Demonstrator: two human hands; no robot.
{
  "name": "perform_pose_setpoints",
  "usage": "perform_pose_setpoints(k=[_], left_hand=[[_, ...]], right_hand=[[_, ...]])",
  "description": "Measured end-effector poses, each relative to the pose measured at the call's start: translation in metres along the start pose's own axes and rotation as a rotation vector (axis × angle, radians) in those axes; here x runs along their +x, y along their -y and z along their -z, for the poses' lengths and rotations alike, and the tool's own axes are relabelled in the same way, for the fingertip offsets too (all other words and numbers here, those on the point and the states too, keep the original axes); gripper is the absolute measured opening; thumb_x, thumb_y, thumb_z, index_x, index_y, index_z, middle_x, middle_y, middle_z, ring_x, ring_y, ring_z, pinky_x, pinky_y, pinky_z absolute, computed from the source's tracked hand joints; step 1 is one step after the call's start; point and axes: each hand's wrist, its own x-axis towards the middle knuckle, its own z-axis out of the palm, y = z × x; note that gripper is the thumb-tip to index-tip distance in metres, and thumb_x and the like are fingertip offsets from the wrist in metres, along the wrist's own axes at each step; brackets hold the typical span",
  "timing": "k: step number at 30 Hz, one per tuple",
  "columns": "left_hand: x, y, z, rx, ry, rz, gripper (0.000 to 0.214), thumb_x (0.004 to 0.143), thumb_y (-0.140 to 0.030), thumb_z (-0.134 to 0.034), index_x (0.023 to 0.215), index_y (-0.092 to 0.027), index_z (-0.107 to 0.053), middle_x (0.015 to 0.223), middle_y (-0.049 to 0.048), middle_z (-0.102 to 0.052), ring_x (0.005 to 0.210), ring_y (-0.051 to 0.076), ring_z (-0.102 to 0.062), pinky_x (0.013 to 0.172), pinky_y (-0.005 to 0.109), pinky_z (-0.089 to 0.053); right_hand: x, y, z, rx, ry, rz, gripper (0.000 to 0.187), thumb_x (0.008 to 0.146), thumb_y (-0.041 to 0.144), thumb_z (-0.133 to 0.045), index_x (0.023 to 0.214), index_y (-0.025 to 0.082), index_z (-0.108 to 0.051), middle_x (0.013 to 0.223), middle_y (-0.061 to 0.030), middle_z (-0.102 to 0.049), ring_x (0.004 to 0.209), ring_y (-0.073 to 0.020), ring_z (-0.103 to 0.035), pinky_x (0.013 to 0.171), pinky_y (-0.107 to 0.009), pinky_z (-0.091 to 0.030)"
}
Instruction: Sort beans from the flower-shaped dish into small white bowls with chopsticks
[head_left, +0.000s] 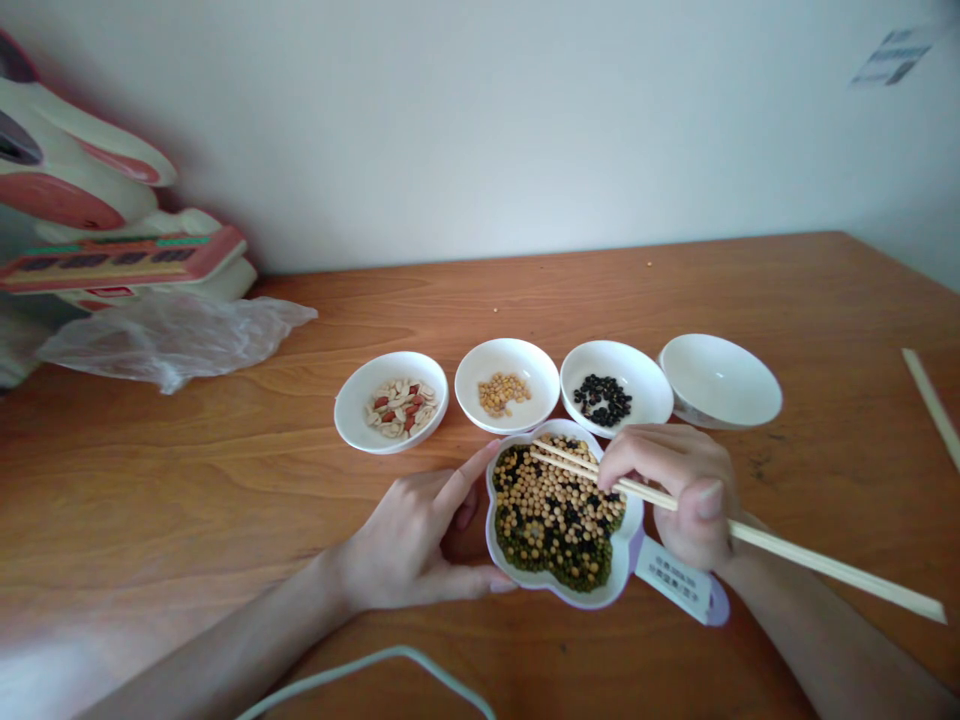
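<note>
A flower-shaped white and purple bowl with a handle (491, 530) holds soybeans (536, 500), dark beans and green mung beans mixed together. My left hand (416, 540) grips its left edge, the thumb low and the index finger high on the rim. In my right hand (686, 490) is a pair of wooden chopsticks (832, 568), their tips close together among the soybeans near the bowl's upper part. Whether the tips pinch a bean I cannot tell. Behind it stand white bowls: one with peanuts (405, 408), one with soybeans (502, 393) and one with black beans (602, 400).
At the right of the row is a tilted white bowl (721, 380) with nothing in it. A clear plastic bag (187, 335) and a toy keyboard (127, 255) lie at the left. One pale stick (932, 405) rests at the far right; a cable (375, 660) crosses the front.
</note>
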Motion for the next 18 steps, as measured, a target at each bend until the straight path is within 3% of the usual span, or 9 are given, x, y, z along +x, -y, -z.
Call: perform_pose_setpoints(k=[7, 18], left_hand=[[0.0013, 0.0006, -0.0008, -0.013, -0.004, -0.022, 0.115, 0.093, -0.075, -0.071, 0.176, -0.021, -0.012, 0.087, -0.0005, -0.072, 0.07, 0.021, -0.071, 0.06, 0.034, -0.057], [-0.0009, 0.0023, -0.0014, -0.014, 0.004, -0.011, 0.118, 0.091, -0.075, -0.074, 0.176, -0.022, -0.011, 0.088, 0.0004, -0.072, 0.073, 0.022, -0.072, 0.06, 0.033, -0.057]], right_hand=[[-0.0033, -0.001, -0.0063, 0.19, -0.098, -0.329, 0.08, 0.111, 0.072, -0.016, 0.078, 0.024, -0.071, 0.061, -0.0006, -0.061, 0.055, -0.0157, -0.056, 0.053, -0.033, -0.039], [-0.0039, -0.0017, -0.0072, 0.195, -0.113, -0.347, 0.081, 0.111, 0.073, -0.016, 0.076, 0.024, -0.069, 0.058, -0.0008, -0.058, 0.054, -0.0156, -0.054, 0.052, -0.034, -0.037]])
